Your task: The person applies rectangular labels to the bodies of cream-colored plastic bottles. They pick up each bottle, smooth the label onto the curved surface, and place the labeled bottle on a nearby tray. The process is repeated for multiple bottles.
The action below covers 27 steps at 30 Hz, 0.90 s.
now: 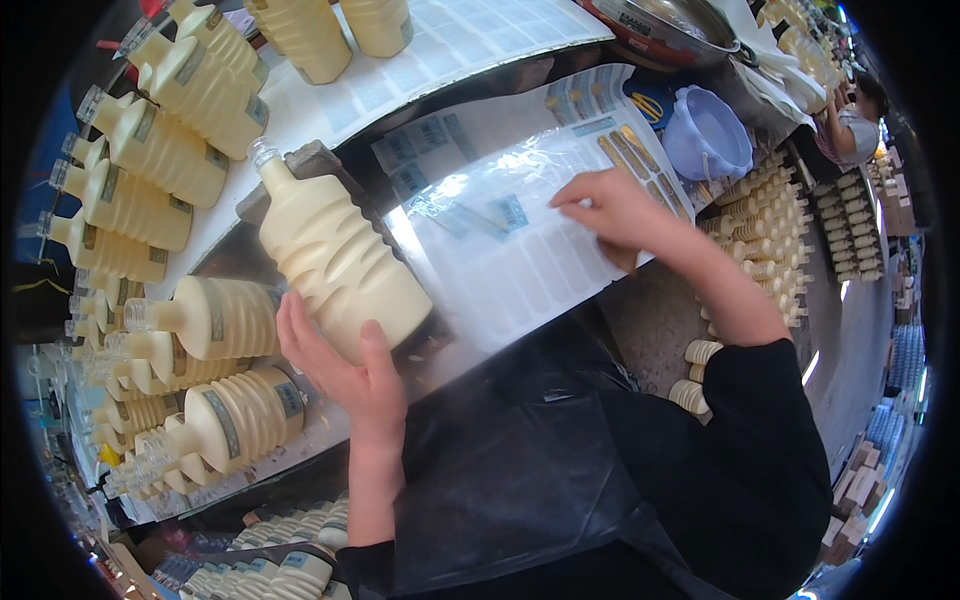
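A cream bottle (330, 250) with wavy ridges and a clear threaded neck lies tilted at the table's near edge, its neck pointing to the far left against a dark block (313, 160). My left hand (340, 362) grips its base, fingers along one side and thumb on the other. Over a glossy sheet of labels (530, 275), my right hand (612, 212) is closed, thumb and index finger pinched together. Whatever it pinches, if anything, is too small to make out. A small blue label (510, 210) shows beside its fingertips, and gold strips (628, 150) run along the sheet's right part.
Several similar bottles (240, 415) lie stacked on the left, and others (300, 35) stand at the back on another label sheet (450, 50). A lilac bucket (708, 135) sits beyond my right hand. More bottles (765, 235) cover the floor at right, near another person (850, 125).
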Each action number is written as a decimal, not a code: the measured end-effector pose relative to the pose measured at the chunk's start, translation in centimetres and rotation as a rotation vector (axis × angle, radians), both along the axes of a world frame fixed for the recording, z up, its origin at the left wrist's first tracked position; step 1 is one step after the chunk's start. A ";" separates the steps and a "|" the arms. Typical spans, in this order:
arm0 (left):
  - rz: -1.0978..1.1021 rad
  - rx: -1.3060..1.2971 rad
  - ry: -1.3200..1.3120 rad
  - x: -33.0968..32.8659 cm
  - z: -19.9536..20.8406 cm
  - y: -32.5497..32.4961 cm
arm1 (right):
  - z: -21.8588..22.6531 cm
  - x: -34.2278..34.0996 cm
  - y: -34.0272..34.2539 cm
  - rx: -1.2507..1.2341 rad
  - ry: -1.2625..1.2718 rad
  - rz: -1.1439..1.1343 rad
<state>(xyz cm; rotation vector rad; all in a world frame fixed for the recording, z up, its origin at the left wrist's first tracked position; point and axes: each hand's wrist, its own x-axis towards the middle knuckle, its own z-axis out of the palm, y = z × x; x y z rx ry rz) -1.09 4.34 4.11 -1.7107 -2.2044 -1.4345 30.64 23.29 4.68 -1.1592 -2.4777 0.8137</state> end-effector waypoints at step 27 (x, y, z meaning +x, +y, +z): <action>-0.450 0.037 0.279 8.7 0.4 1.4 | -4.4 0.5 -6.0 0.206 -0.240 -0.094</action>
